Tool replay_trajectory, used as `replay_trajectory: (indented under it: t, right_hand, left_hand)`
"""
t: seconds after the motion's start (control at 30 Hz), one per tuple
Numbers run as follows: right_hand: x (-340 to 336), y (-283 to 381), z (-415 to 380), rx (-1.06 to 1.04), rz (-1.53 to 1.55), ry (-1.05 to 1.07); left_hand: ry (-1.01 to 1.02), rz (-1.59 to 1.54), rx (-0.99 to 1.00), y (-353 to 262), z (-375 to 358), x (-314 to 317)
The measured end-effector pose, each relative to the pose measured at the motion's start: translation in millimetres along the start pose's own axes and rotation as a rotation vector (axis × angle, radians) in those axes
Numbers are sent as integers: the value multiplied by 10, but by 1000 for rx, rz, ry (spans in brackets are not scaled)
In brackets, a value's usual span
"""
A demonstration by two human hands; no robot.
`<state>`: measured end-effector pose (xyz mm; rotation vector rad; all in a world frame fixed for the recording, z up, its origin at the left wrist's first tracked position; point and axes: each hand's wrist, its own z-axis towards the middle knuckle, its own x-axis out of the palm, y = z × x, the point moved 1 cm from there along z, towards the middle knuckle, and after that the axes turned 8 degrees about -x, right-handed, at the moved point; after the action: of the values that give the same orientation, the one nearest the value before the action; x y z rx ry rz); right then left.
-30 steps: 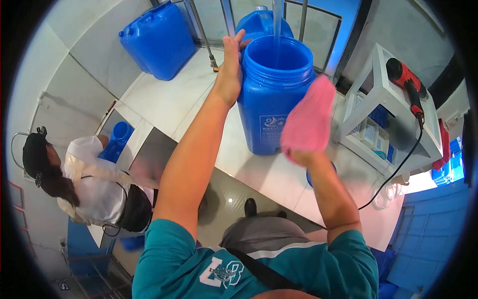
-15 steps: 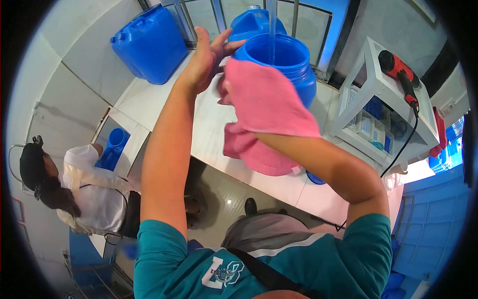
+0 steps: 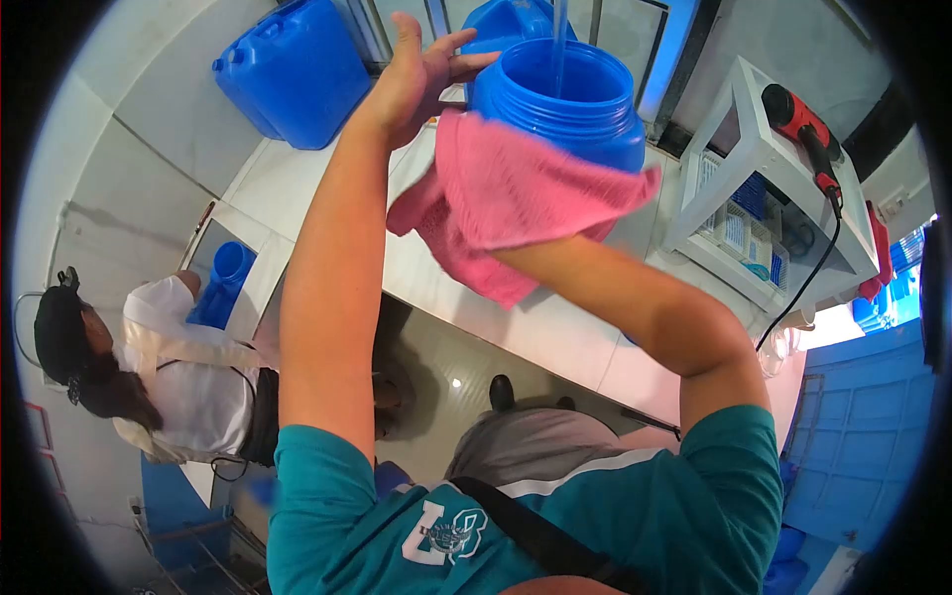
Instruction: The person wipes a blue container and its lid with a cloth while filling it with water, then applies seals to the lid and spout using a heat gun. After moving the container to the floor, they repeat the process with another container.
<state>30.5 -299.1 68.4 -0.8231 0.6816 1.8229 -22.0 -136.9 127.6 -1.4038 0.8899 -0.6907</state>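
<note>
A wide-mouthed blue plastic jug point(image 3: 565, 129) stands on the white counter in front of me, with a clear stream of water falling into its mouth from above. My left hand point(image 3: 421, 79) is at its left side, fingers spread and fingertips right at the neck. Over my right hand drapes a pink towel point(image 3: 540, 188), which the hand holds against the front of the jug; the towel hides the fingers. One loose flap hangs to the left, another spreads to the right.
Behind the jug is another blue container point(image 3: 501, 25); a large blue jerrycan point(image 3: 293, 74) stands at the left. On the right, a white shelf unit point(image 3: 734, 188) carries a red-and-black heat gun point(image 3: 803, 134) with a trailing cord. A person point(image 3: 188, 347) works near a blue jug point(image 3: 220, 283).
The pink towel has shifted along the jug's front, its right flap swinging out and its lower left part spreading leftward. My left hand stays beside the neck. The view has tilted slightly.
</note>
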Motion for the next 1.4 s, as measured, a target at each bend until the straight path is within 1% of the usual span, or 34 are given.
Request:
replay_trajectory:
  t: [0.03, 0.17, 0.23, 0.27, 0.3, 0.37, 0.4, 0.43, 0.47, 0.5, 0.53, 0.57, 0.6, 0.63, 0.67, 0.73, 0.77, 0.8, 0.83, 0.87, 0.9, 0.93, 0.97, 1.0, 1.07, 1.1, 1.13, 1.17, 1.23, 1.3, 1.33, 1.4]
  right_hand:
    - [78, 78, -74, -23, 9, 43]
    - [247, 210, -609, -165, 57, 145]
    - [107, 109, -718, -255, -17, 102]
    - [25, 76, -694, -297, -63, 71]
    - [-68, 55, -610, -317, -115, 21]
    - [-311, 6, -317, -345, -215, -89]
    - [-431, 5, -148, -341, -236, -134]
    - [-527, -3, 2, -318, -244, -167]
    - [-598, 8, 141, -277, -225, -158]
    - [-579, 42, 317, 42, 117, -6]
    - [-550, 58, 387, 360, 455, 145]
    - [-559, 83, 320, 357, 454, 146]
    - [-587, 140, 198, 205, 543, 48]
    - [-679, 195, 64, 42, 588, -45]
    - [-775, 253, -70, -126, 626, -129]
    - [-1141, 208, -352, -311, 643, -207]
    - [-1247, 98, -458, -254, 688, -304]
    - [-1352, -11, -566, -200, 733, -405]
    - [-1351, -159, -624, -91, 723, -604]
    - [-1348, -307, -685, 20, 713, -801]
    - [-1299, -514, -678, 164, 741, -905]
    - [-1214, -714, -675, 310, 767, -1006]
    - [-1062, -919, -666, 396, 694, -961]
    - [-862, -1074, -707, 479, 620, -913]
    - [-394, -1265, -853, 538, 761, -788]
    - [-124, -1288, -954, 507, 839, -754]
    - [-18, -1234, -974, 484, 876, -742]
    - [87, -1180, -994, 462, 914, -729]
    - [158, -1066, -942, 331, 975, -872]
    - [171, -1066, -968, 368, 939, -870]
    - [173, -1077, -975, 400, 899, -863]
    - [231, -1117, -995, 391, 913, -880]
  left_hand:
    - [-20, 39, 22, -2, -27, 33]
    - [-11, -12, 91, 194, -28, 14]
    - [-275, 203, 385, 293, -314, 188]
    - [-439, 167, 533, 349, -541, 274]
    - [-648, 86, 648, 452, -758, 359]
    - [-917, -42, 993, 778, -1230, 621]
    - [-972, -68, 1044, 922, -1403, 728]
    - [-971, -66, 1039, 949, -1437, 850]
    - [-931, -204, 851, 973, -1404, 1013]
    - [-884, -337, 659, 988, -1363, 1156]
    - [-741, -525, 559, 938, -1230, 1203]
    - [-617, -716, 443, 889, -1099, 1253]
    - [-537, -774, 377, 862, -960, 1251]
    - [-492, -723, 380, 830, -849, 1240]
    - [-477, -596, 419, 798, -750, 1211]
    - [-501, -184, 606, 669, -544, 1050]
    - [-506, 11, 714, 587, -386, 924]
    - [-494, 140, 775, 502, -244, 776]
    - [-447, 182, 786, 449, -73, 623]
    - [-327, 67, 656, 425, 90, 487]
    - [-212, -91, 508, 452, 219, 397]
    - [-29, -493, 27, 417, 270, 379]
    - [-30, -492, 29, 528, 272, 402]
    - [-71, -540, 6, 800, 297, 465]
    - [-148, -630, -26, 1412, 389, 611]
    - [-185, -676, -38, 1598, 415, 662]
    - [-183, -670, -25, 1715, 386, 712]
    - [-274, -677, -19, 1851, 312, 761]
    - [-458, -691, -21, 2092, 71, 848]
    - [-555, -144, 122, 1138, -329, 890]
    - [-589, 147, 543, 1119, -144, 677]
    - [-533, 335, 748, 1329, 289, 227]
